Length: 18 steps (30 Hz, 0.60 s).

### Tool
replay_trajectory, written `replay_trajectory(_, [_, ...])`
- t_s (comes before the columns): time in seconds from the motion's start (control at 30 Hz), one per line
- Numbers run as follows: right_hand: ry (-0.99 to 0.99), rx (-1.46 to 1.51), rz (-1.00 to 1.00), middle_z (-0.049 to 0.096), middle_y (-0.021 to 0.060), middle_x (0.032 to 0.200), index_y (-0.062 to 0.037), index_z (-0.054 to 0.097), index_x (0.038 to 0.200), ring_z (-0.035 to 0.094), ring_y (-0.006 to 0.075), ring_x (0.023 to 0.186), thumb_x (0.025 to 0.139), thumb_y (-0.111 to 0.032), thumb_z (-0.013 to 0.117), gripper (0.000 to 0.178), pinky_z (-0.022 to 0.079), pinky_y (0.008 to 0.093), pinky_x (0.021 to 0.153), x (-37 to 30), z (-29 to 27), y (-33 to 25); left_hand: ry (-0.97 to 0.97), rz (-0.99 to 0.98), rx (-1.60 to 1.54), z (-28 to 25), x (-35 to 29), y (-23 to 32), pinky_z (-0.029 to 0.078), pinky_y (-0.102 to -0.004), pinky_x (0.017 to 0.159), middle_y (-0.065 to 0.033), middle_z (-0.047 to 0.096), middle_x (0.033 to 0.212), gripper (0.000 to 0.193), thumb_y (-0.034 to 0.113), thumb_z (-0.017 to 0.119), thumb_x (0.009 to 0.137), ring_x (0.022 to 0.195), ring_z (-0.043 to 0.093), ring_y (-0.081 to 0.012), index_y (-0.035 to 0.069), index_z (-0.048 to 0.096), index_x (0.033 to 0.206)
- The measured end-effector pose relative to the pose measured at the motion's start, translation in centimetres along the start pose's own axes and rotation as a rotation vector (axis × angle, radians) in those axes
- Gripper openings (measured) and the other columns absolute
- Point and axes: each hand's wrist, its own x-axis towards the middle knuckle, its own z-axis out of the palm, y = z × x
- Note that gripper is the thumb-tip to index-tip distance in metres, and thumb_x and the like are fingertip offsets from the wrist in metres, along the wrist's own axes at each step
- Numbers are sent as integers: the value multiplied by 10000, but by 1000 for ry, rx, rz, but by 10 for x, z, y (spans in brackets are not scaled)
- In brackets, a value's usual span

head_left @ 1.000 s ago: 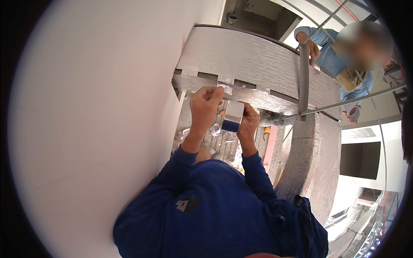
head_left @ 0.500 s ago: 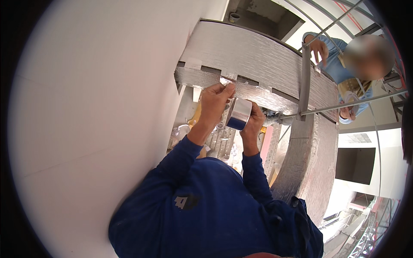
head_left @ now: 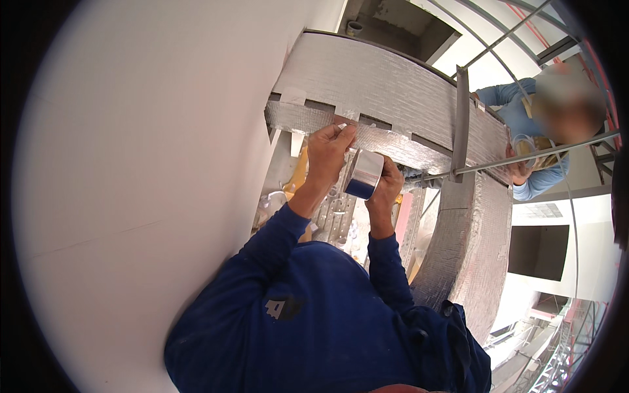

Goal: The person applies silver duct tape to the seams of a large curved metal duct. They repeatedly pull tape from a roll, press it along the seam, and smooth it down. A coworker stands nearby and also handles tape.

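Note:
My right hand [head_left: 389, 186] is closed round a roll of silver foil tape [head_left: 367, 168], whose lower part looks dark blue. Just to its left, my left hand [head_left: 326, 152] is raised with thumb and forefinger pinched together. A small shiny bit of foil tape [head_left: 343, 125] shows at those fingertips, against the lower edge of a foil-wrapped duct [head_left: 373, 72]. Dark rectangular gaps, one of them a slot [head_left: 320, 105], run along that edge between foil strips. Whether the pinched bit joins the roll is hard to see.
A smooth white wall [head_left: 131, 164] fills the left side. A grey metal strut [head_left: 461, 124] and thin rods [head_left: 557, 149] cross at the right. Behind them a co-worker in a light blue sleeve [head_left: 534, 187] holds a pale ring-shaped roll [head_left: 524, 145]. A perforated plank [head_left: 333, 216] lies below.
The co-worker has leaned in and lowered the raised hand behind the duct, bringing the pale roll nearer it. My hands have barely moved.

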Motion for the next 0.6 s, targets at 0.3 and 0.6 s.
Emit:
replay_trajectory(0.3, [-18, 1, -9, 809, 89, 963, 44, 786, 1160, 756, 142, 852, 960, 23, 687, 224, 607, 277, 762, 2, 1, -4, 7, -18, -13, 1, 0, 2, 464, -258, 632, -31, 727, 743, 265, 175, 827, 1017, 677, 601, -73, -16, 779, 840])
replay_trajectory(0.6, [-21, 41, -12, 808, 83, 934, 42, 780, 1134, 751, 122, 813, 979, 43, 691, 179, 603, 269, 733, 2, 4, -12, -3, -51, 27, -2, 4, 2, 480, -261, 658, -51, 727, 752, 241, 162, 827, 1010, 672, 603, -98, -9, 781, 846])
